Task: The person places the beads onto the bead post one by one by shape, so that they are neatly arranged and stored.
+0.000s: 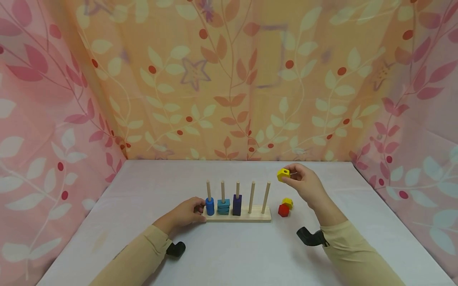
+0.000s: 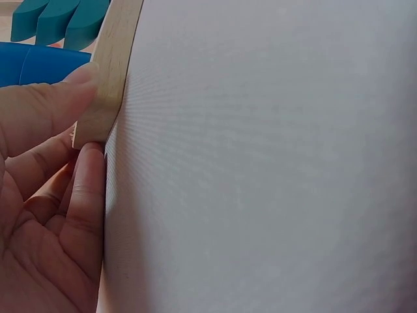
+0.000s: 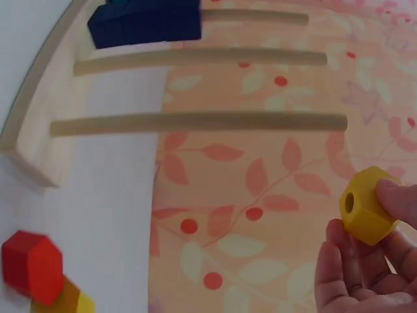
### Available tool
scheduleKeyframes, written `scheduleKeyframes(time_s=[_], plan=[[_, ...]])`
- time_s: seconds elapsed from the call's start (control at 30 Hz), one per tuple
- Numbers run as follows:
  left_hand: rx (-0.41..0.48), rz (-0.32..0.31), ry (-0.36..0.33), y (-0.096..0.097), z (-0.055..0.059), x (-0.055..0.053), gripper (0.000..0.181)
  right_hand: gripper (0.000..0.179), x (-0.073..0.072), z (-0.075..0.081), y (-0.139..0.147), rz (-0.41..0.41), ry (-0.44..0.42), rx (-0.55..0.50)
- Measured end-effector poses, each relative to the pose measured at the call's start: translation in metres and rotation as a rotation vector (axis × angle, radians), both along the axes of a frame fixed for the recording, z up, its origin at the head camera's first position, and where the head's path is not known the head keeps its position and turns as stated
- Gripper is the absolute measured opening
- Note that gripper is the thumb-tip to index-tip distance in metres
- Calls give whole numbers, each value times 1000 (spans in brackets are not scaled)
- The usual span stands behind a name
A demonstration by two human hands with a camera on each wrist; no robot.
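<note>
A wooden peg stand (image 1: pixel 252 217) has five upright pegs. Blue rings (image 1: pixel 210 207), teal wavy blocks (image 1: pixel 223 207) and dark purple blocks (image 1: pixel 237 205) fill the three left pegs; the two right pegs are bare. My left hand (image 1: pixel 187 211) grips the stand's left end, its thumb (image 2: pixel 62 104) on the base and fingertips against the end. Raised above and right of the bare pegs, my right hand (image 1: pixel 305 183) pinches a yellow many-sided block (image 3: pixel 368 203) between thumb and fingers. The hole through this block faces the pegs in the right wrist view.
On the table right of the stand lie a red many-sided block (image 1: pixel 284 210) and another yellow block (image 1: pixel 288 203), close together. A white cloth (image 1: pixel 243 254) covers the table. Patterned curtains (image 1: pixel 229 79) enclose the back and both sides. Each wrist carries a black camera mount (image 1: pixel 310 236).
</note>
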State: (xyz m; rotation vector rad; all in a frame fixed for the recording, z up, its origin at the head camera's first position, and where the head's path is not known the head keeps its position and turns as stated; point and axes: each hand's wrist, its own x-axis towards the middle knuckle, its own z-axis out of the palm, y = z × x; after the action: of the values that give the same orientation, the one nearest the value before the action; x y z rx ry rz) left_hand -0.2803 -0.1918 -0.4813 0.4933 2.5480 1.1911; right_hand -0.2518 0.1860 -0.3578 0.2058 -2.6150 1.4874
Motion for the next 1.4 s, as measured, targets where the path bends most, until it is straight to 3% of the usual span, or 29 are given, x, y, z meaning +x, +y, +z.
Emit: scheduleKeyframes(time_s=[0.17,0.5,0.9,1.4], plan=[[2,1,-9,0,1,0,46,32,-3,8,-15,59,52,-59],[4,-10,-3,0,0,0,44,28,-6,8,-40,199,38,-116],[9,2,-12,0,2,1,44,27,-6,4,-57,260,3,-124],[21,-12,3,0,0,-1,44,21,-8,-2,-62,260,-18,-3]])
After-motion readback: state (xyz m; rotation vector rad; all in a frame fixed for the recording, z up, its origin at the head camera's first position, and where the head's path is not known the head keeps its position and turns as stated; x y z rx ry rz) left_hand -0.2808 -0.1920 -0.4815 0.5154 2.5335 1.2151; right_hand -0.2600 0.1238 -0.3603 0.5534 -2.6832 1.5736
